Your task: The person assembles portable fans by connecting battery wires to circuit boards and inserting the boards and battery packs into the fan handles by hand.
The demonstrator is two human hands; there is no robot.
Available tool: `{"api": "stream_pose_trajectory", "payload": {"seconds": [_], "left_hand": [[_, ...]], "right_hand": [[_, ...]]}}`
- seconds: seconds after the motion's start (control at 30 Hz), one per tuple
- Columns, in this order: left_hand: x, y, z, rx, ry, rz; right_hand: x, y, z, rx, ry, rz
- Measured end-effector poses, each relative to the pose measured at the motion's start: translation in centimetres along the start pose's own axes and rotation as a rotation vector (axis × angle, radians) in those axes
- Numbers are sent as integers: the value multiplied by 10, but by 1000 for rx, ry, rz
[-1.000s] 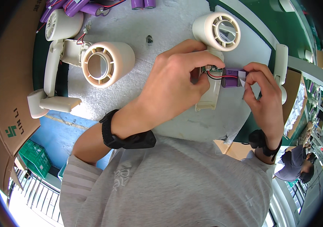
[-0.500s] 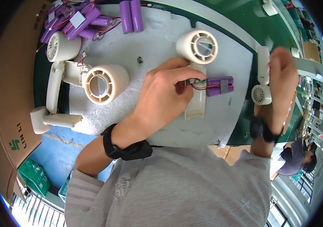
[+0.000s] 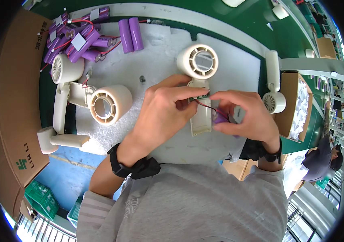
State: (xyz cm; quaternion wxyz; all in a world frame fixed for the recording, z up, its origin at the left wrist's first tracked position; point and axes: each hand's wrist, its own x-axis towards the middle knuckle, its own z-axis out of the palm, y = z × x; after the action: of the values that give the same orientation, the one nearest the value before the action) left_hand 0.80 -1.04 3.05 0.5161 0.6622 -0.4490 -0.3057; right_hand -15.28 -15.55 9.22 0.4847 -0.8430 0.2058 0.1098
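Observation:
A cream handheld fan body (image 3: 199,76) lies on the white foam mat (image 3: 160,52), its open handle toward me. My left hand (image 3: 162,113) pinches the small circuit board and wires at the top of the handle. My right hand (image 3: 242,115) holds a purple battery pack (image 3: 220,119) joined to the handle by red and black wires, thumb and finger touching the wires.
Other cream fan parts (image 3: 107,105) lie at the left of the mat. A heap of purple battery packs (image 3: 81,38) sits at the far left corner, two loose cells (image 3: 130,34) beside it. A finished fan (image 3: 273,86) lies right, by a cardboard box (image 3: 290,105). Another person (image 3: 321,159) stands lower right.
My right hand came back from the fan at the right and took hold of the purple battery pack by the handle. My left hand stayed on the handle's wiring.

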Motion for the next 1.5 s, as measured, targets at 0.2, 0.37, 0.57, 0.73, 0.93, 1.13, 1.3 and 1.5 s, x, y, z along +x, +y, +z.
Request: {"api": "stream_pose_trajectory", "payload": {"seconds": [0.2,0.37,0.57,0.73,0.93,1.13,1.3,1.5], "left_hand": [[4,-1,-4,43,-21,47],[4,-5,-6,90,-46,96],[4,-5,-6,119,-51,131],[3,-4,-8,136,-74,120],[3,-5,-6,107,-79,139],[0,-6,-5,99,-75,151],[1,-4,-7,151,-79,196],[1,-4,-7,171,-75,218]], "right_hand": [[-9,15,3,492,-164,64],[-11,25,11,1025,-234,68],[-13,41,15,1145,-310,30],[-8,46,8,838,-278,-147],[1,20,21,96,39,-544],[1,17,42,-103,167,-563],[1,19,48,-238,251,-589],[-2,17,48,-357,266,-532]]}}
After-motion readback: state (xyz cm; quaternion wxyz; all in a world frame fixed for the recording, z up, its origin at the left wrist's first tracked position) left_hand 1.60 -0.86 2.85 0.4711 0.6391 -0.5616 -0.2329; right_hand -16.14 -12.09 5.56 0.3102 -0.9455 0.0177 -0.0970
